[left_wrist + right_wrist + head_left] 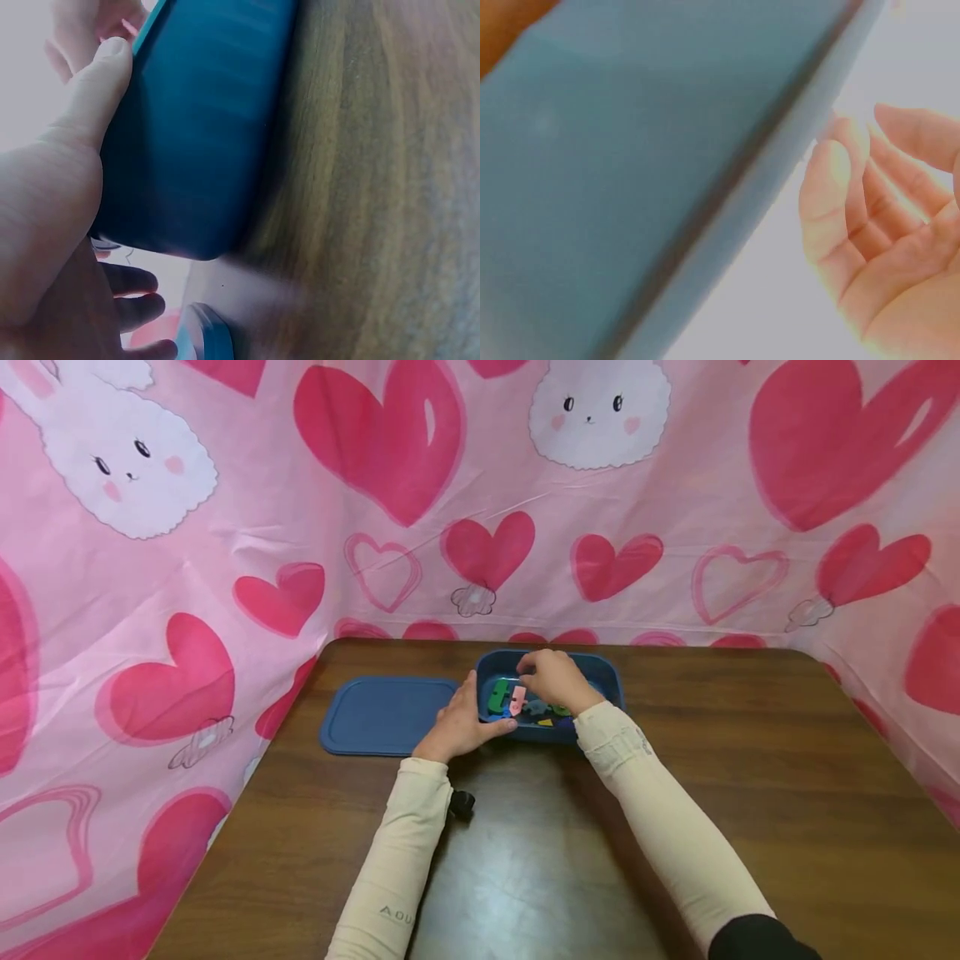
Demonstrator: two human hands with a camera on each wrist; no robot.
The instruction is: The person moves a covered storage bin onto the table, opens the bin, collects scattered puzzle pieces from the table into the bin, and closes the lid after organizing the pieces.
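A dark blue rectangular box (551, 735) stands near the table's back edge. Inside lie several small coloured pieces, among them a green one (497, 696), a pink one (517, 700) and a yellow one (545, 722). My left hand (465, 722) rests at the box's front left corner, thumb along the front rim and straight fingers along the left side. Over the box, my right hand (555, 679) hangs with loosely bent fingers. In the right wrist view its thumb (919, 135) stands apart from the fingers (829, 187), with nothing visible between them.
A flat blue lid (382, 718) lies on the wooden table (750, 793) to the left of the box, partly behind the left hand. A pink cloth (525, 493) with hearts and animal faces hangs behind and beside the table. A small black object (462, 805) sits at the left wrist.
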